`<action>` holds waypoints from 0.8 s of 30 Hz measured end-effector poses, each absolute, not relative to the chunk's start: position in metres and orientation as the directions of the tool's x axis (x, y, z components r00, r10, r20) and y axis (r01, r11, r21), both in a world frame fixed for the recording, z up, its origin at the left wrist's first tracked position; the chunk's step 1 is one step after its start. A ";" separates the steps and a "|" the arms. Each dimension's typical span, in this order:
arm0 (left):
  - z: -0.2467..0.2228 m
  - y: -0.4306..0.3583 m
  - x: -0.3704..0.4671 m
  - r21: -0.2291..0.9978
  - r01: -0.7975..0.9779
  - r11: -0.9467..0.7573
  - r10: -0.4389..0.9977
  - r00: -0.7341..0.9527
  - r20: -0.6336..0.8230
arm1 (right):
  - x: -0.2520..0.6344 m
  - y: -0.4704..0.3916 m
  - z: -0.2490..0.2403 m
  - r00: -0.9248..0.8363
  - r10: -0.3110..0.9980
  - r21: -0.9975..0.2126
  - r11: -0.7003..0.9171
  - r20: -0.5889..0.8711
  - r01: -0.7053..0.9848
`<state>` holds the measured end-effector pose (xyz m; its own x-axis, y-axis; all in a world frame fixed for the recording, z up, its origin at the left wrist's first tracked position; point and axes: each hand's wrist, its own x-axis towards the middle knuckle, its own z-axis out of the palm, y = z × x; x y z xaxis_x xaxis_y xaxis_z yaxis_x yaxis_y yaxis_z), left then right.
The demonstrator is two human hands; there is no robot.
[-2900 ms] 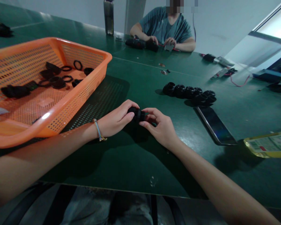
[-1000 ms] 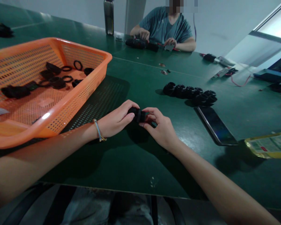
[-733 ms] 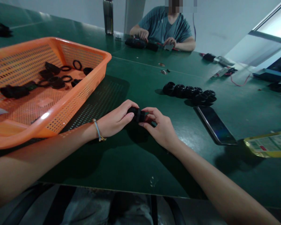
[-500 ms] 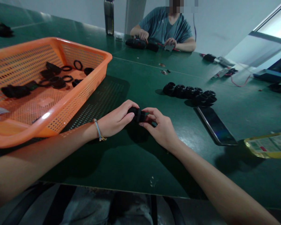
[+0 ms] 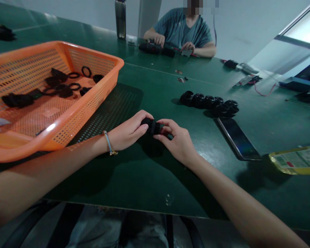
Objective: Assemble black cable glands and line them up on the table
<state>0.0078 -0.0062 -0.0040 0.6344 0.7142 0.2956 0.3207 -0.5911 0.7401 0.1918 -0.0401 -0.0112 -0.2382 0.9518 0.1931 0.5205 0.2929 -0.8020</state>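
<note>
Between my two hands, just above the table, is a black ribbed fitting (image 5: 152,126), its exact kind unclear. My left hand (image 5: 131,130) is closed around its left end, thumb in front and fingers behind. At the other end, my right hand (image 5: 177,140) pinches it between thumb and fingertips. Part of the fitting is hidden by the fingers. Beyond my right hand stands a row of similar black fittings (image 5: 209,102), touching one another. Left of my hands, an orange plastic basket (image 5: 93,113) holds black rings (image 5: 86,71) and other black parts (image 5: 18,100).
A phone (image 5: 239,139) lies right of my right hand, near a yellow-edged container (image 5: 297,159). Across the green table (image 5: 150,82), a person (image 5: 182,32) rests their hands by a black tool (image 5: 150,47). A dark bottle (image 5: 121,20) stands at the back. Wired parts (image 5: 248,80) lie at right.
</note>
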 end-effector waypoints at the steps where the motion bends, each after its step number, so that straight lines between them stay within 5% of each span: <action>1: -0.004 -0.006 0.008 0.739 0.323 -0.591 0.715 0.635 0.293 | 0.192 -0.040 -0.011 -0.238 0.952 -0.800 0.293 0.192 0.524; 24: -0.005 -0.007 0.008 0.728 0.339 -0.596 0.715 0.637 0.288 | 0.192 -0.040 -0.012 -0.233 0.951 -0.775 0.301 0.203 0.555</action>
<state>0.0077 -0.0067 -0.0047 0.6367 0.7152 0.2885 0.3394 -0.5957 0.7280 0.1921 -0.0402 -0.0118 -0.2328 0.9512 0.2026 0.5553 0.3010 -0.7753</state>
